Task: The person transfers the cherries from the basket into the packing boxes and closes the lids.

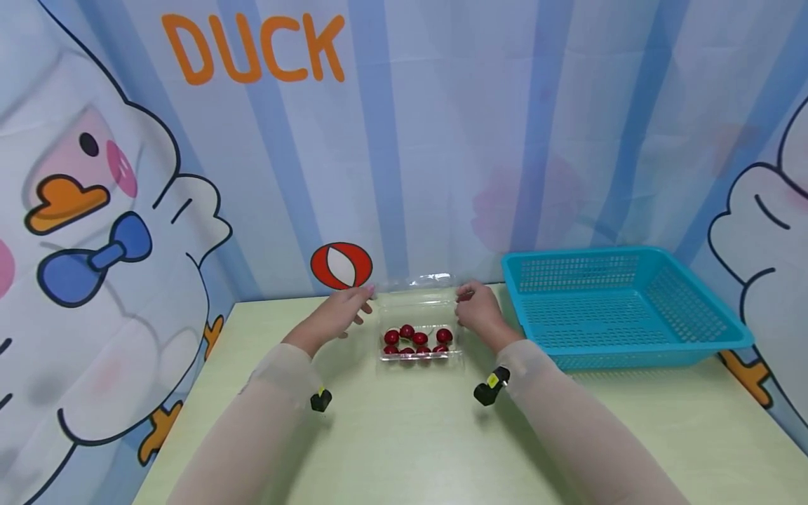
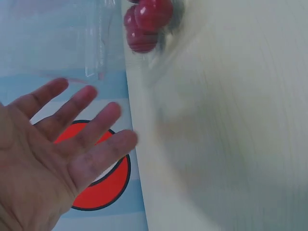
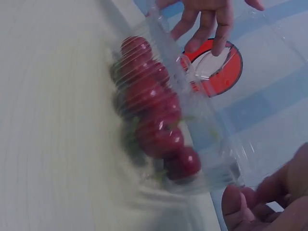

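A clear plastic clamshell box (image 1: 419, 356) stands on the table with its lid (image 1: 416, 298) raised at the back. Several dark red cherries (image 1: 420, 338) lie in its base, some with stems. Beside the lid's left edge is my left hand (image 1: 337, 315); its fingers (image 2: 103, 120) are spread, with the fingertips close to the plastic. At the opposite edge, my right hand (image 1: 481, 312) has curled fingers and appears to pinch the lid's side near the hinge. In the right wrist view the cherries (image 3: 149, 96) show blurred through the box wall, with the right hand (image 3: 274, 202) at the near corner.
A turquoise perforated plastic basket (image 1: 581, 301) stands on the right of the pale table (image 1: 416, 435), close to the right forearm. Behind the table hangs a blue-striped cloth (image 1: 442, 140) printed with ducks. Small black cameras (image 1: 320, 400) are worn at both wrists.
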`<move>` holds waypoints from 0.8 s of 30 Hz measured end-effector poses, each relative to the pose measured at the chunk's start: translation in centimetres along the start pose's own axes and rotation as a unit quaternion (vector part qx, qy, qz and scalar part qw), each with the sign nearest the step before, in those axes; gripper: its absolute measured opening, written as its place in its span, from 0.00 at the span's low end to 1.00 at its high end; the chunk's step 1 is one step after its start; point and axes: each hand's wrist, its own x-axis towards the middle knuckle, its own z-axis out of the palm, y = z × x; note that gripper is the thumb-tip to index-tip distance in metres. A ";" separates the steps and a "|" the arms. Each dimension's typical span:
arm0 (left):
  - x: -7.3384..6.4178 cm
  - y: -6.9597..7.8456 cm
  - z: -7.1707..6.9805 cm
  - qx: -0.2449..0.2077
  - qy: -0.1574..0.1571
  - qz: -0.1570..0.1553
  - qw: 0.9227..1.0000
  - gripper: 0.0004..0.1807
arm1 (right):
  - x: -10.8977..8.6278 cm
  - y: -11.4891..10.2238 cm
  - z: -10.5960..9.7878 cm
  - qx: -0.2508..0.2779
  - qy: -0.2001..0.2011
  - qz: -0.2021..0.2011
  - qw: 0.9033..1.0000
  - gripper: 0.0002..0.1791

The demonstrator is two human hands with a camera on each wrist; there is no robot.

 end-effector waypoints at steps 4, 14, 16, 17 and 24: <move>-0.1 -0.5 -0.2 -0.013 -0.044 -0.007 0.999 0.45 | 0.0 0.0 0.1 0.096 0.009 0.014 0.995 0.24; -0.8 -1.1 0.5 -0.005 -0.090 -0.034 0.995 0.43 | 0.1 0.3 0.2 0.097 0.009 0.038 0.994 0.26; -1.0 -0.9 0.8 -0.004 -0.089 -0.034 0.995 0.44 | 0.2 0.4 0.3 0.080 0.009 0.031 0.996 0.25; -1.1 -0.9 1.0 -0.006 -0.088 -0.034 0.996 0.45 | 0.1 0.5 0.3 0.071 0.008 0.024 0.997 0.25; -1.2 -0.7 1.7 -0.054 -0.074 -0.040 0.995 0.46 | 0.0 0.8 0.5 0.013 -0.013 -0.020 1.000 0.27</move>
